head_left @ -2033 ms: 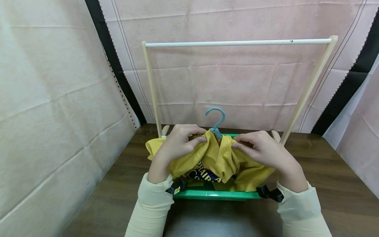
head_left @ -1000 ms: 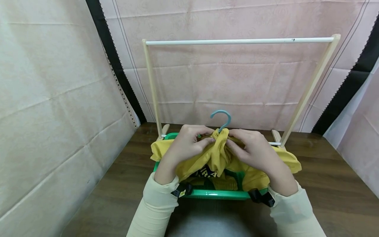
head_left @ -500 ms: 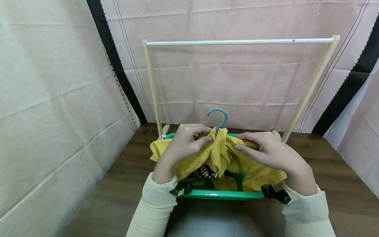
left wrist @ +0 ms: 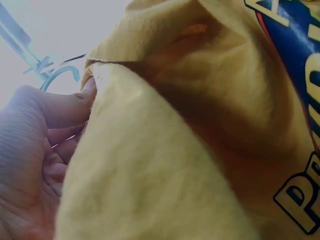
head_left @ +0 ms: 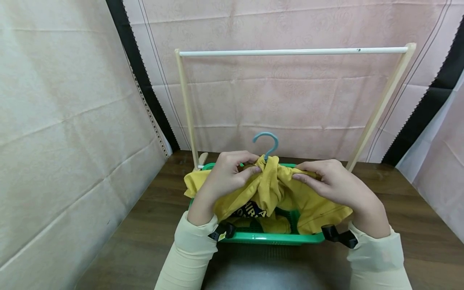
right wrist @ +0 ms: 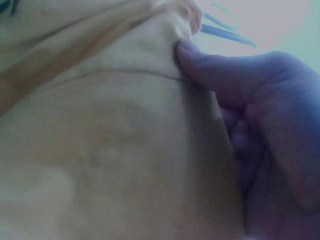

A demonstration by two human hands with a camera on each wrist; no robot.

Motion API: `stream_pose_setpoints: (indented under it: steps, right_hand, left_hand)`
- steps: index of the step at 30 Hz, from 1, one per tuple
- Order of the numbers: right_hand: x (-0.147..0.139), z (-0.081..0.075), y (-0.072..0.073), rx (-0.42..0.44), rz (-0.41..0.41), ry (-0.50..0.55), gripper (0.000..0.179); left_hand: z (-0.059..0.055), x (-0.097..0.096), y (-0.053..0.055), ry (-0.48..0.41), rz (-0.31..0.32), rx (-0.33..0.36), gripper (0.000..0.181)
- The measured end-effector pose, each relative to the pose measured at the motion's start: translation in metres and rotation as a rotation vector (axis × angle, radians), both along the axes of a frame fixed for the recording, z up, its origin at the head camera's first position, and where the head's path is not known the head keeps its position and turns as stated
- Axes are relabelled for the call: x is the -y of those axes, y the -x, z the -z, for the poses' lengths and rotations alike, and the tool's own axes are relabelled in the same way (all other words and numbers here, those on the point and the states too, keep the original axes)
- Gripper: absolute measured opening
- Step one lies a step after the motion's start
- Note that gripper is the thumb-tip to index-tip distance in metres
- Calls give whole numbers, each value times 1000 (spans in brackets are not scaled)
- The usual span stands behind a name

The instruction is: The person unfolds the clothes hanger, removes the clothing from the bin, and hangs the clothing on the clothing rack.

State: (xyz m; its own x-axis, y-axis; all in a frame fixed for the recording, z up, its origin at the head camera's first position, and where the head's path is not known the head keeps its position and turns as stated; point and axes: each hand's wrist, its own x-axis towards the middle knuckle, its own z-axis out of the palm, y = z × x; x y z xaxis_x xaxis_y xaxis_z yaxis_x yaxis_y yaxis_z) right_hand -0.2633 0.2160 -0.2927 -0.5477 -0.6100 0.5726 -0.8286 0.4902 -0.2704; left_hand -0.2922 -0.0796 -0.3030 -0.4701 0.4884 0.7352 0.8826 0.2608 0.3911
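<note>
A yellow shirt (head_left: 270, 189) with a dark printed patch hangs bunched over a light-blue hanger (head_left: 269, 141). Only the hanger's hook and neck show above the collar; the cloth hides its arms. My left hand (head_left: 232, 173) pinches the shirt near the neck, left of the hook, and the left wrist view shows the thumb (left wrist: 70, 107) at the fabric's edge. Right of the hook, my right hand (head_left: 331, 183) pinches the shirt's shoulder between thumb and fingers. In the right wrist view its thumb (right wrist: 220, 70) presses on the cloth beside a seam.
Beneath the shirt a green basket (head_left: 272, 238) holds more yellow cloth. Behind it stands a rack with a white rail (head_left: 290, 52) and cream posts (head_left: 382, 104). All rest on a brown wooden table (head_left: 141, 225), with pale fabric walls (head_left: 72, 121) around.
My right hand has moved from near the collar out to the right along the shoulder. The left hand keeps its grip near the neck. The hanger's hook has shifted slightly left since one second ago.
</note>
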Motion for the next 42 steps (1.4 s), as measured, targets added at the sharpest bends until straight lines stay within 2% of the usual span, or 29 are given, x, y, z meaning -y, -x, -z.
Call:
stream_pose_setpoints:
  steps: [8,17,21,25,30,37,42]
  right_hand:
    - [7,2,2,-108,29,-20,20]
    - [10,1,0,-52,43,-32,16]
    - [4,0,-3,32,71,-39,17]
    - [-2,-1,-3,105,45,-22,17]
    - [-4,0,0,56,-6,-21,16]
    - [-4,2,4,34,12,-25,17]
    - [-4,4,6,17,14,-16,18]
  left_hand:
    - [0,-2,-2,13,-2,16,11]
    - [2,-1,-1,21,-2,26,12]
    - [2,1,-1,21,-10,31,12]
    - [2,1,0,20,-17,35,11]
    - [3,2,0,23,-16,33,10]
    - [2,1,0,33,-21,48,10]
    - [0,2,-2,65,-57,59,10]
